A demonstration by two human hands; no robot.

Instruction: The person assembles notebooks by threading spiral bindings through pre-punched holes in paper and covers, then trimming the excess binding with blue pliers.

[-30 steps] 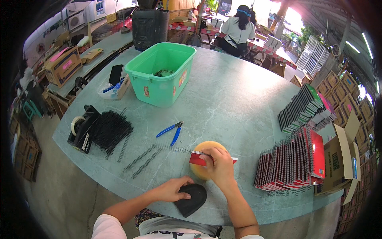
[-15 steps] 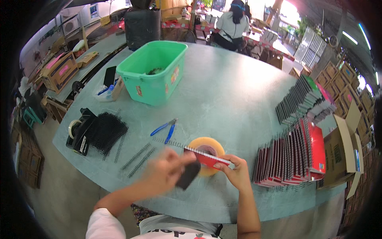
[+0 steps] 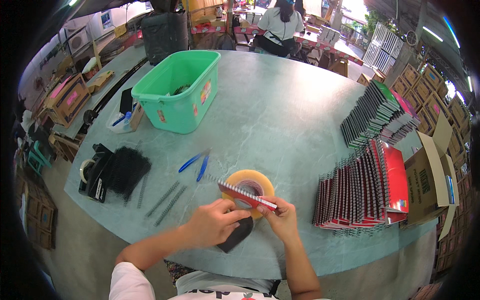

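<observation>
Landmark: yellow tape roll point(image 3: 263, 181), lying flat on the table in front of the worker.

Red notebook point(image 3: 246, 195) held over the roll, spine edge up, sloping down toward its right end. Right hand point(image 3: 282, 220) closed on that right end in a firm-looking pinch, thumb nearest the spine. Left hand point(image 3: 215, 222) near side of the roll and to its left, fingers curled, not spread; close under the notebook. Cannot tell whether its fingertips touch notebook or the black pad point(image 3: 236, 237) below them.

Changes: a second ago the left hand rested on the pad while the right pinched the notebook nearer its middle. Now right has shifted to the end, left has come up beside the notebook. Tail of spiral coil point(image 3: 212, 177), left of the roll, shows shorter than before; blur there, so read with care. My judgement: more of the coil sits in the spine holes, and the work has passed to the right end.

Around the roll: blue-handled pliers point(image 3: 202, 170) beyond and left; two loose coils point(image 3: 170, 205) left; dark coil heap point(image 3: 129, 172) farther left; coil-bound red notebooks point(image 3: 357, 195) stacked well to the right.
</observation>
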